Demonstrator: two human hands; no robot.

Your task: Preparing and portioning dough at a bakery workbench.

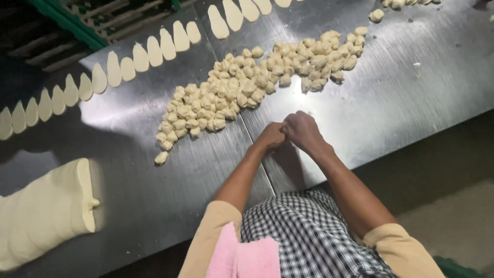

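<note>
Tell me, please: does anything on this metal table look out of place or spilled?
Nothing serious. A few small dough crumbs lie scattered on the steel table, apart from the big pile of dough pieces.

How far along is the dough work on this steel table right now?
Looks done: a long row of flat, pointed shaped pieces lines the far edge of the steel table. In hand: the left hand and right hand are pressed together over the table; what they hold is hidden. Left: a large pile of small dough lumps and a big uncut dough block.
</note>
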